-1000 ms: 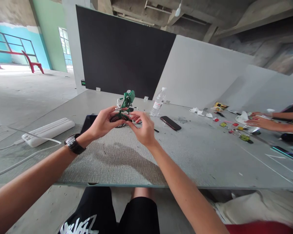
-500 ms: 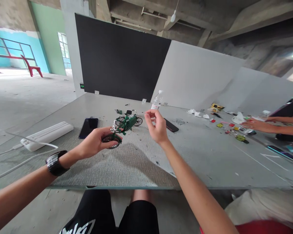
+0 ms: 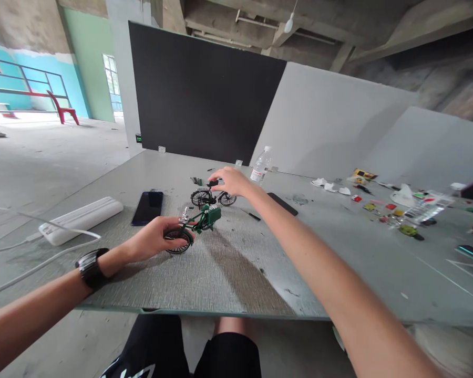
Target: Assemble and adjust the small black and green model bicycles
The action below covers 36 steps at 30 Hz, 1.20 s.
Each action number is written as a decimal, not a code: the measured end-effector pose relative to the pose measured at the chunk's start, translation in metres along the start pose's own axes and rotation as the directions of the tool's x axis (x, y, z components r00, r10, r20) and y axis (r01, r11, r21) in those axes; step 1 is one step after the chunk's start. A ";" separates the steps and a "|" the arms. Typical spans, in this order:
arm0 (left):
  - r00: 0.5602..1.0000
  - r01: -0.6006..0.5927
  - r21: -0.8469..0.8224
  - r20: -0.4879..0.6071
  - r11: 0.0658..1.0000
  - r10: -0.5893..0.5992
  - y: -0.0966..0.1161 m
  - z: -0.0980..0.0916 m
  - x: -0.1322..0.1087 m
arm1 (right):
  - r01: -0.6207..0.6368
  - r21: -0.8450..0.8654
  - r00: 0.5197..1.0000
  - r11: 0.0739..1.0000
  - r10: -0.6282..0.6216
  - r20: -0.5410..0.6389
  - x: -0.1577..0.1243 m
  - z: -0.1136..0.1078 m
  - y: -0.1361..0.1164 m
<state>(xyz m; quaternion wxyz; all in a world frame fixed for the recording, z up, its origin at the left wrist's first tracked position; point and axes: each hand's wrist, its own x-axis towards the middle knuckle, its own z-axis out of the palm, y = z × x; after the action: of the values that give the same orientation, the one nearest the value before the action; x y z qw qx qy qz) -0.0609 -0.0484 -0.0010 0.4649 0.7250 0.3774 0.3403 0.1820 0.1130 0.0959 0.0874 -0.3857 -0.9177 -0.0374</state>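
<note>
My left hand [image 3: 157,236] is closed on the front wheel of a green model bicycle [image 3: 208,218], raised above the table's near part. It has silver handlebars, and no rear wheel shows on it. Behind it a black model bicycle [image 3: 208,198] stands upright on its two wheels. My right hand [image 3: 232,181] reaches over this black bicycle, thumb and fingers apart around its saddle; whether they touch it I cannot tell. Small dark green pieces [image 3: 196,181] lie just beyond. A thin dark tool [image 3: 251,214], perhaps a screwdriver, lies right of the black bicycle.
A phone [image 3: 147,208] and a white power bank [image 3: 81,220] with a cable are on the left. The right forearm partly covers a dark phone [image 3: 283,203]. A clear bottle [image 3: 261,166] stands by the back panel [image 3: 208,100]. Several small coloured parts [image 3: 390,207] lie at the right.
My right hand has moved left and forward, over the black bicycle. My left hand has lowered the green bicycle slightly toward me. The co-worker's hands at the right have left the view.
</note>
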 end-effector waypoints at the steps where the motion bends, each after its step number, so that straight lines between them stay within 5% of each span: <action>1: 1.000 -0.005 0.004 -0.002 1.000 0.005 0.000 0.000 0.000 | 0.002 0.005 1.000 1.000 -0.002 0.016 0.002 0.000 -0.001; 36: 1.000 -0.001 0.072 0.031 0.997 -0.002 0.010 -0.001 0.000 | 0.004 -0.102 0.996 0.995 0.005 0.089 0.027 -0.007 0.006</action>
<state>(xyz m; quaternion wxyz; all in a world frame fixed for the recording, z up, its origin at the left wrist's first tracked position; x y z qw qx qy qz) -0.0592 -0.0507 0.0089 0.4445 0.7465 0.3822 0.3149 0.1686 0.1347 0.1082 0.0267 -0.3913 -0.9174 -0.0672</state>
